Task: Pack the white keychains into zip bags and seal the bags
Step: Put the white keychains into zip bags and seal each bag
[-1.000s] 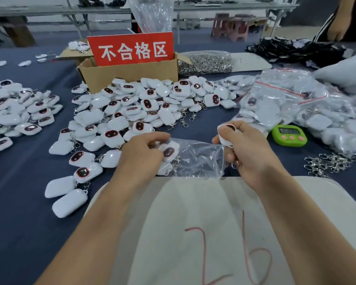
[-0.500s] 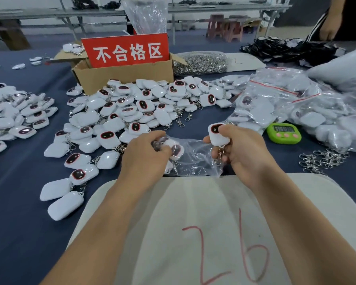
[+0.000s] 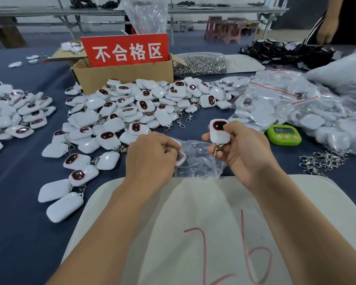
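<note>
My right hand grips a white keychain upright, its dark oval window facing me and its metal clasp hanging below. My left hand holds the left side of a clear zip bag that lies crumpled between both hands; a keychain inside it peeks out by my fingers. A large heap of loose white keychains spreads over the blue table behind and left of my hands.
A cardboard box with a red sign stands behind the heap. Filled zip bags pile up at right beside a green timer and loose metal clasps. A white board marked 26 lies under my forearms. Another person stands far right.
My right hand turned the keychain upright so its dark window faces me. My left hand shifted its hold on the bag, now covering more of it.
</note>
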The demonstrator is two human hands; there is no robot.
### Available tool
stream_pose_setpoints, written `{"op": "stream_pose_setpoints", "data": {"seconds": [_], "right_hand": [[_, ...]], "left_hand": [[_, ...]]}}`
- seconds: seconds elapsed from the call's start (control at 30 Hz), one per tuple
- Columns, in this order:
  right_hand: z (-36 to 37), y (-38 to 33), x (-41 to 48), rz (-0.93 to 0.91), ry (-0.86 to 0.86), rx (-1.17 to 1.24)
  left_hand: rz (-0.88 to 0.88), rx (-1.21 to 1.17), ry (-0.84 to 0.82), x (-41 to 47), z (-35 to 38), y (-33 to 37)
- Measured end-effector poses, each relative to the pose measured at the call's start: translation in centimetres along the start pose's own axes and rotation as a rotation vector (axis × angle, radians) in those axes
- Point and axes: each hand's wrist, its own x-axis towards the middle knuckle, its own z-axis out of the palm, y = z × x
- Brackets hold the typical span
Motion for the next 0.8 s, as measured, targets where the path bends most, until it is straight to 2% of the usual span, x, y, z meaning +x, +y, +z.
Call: {"op": "stream_pose_setpoints", "data": {"seconds": [0.17, 0.33, 0.5, 0.67, 0.8], "right_hand": [[0.1, 0.2, 0.0, -0.010, -0.020, -0.018], [0.2, 0.3, 0.2, 0.001, -0.026, -0.034], [0.9, 0.7, -0.2, -0.028, -0.080, -0.077], [2.0, 1.5, -0.8, -0.136, -0.081, -0.179], [2.2, 1.5, -1.0, -0.190, -0.089, -0.281]], "left_hand": [[-0.056, 0.032, -0.026, 0.2, 0.1, -0.3], [0.043, 0.107, 0.026, -0.3, 0.2, 0.2], [0.207, -0.066, 0.254, -1.0, -0.1, 1.5], [0.224, -0.282, 0.200, -1.5, 0.4, 2.7], [0.239, -0.339, 0.166, -1.1, 0.5, 2.5]]}}
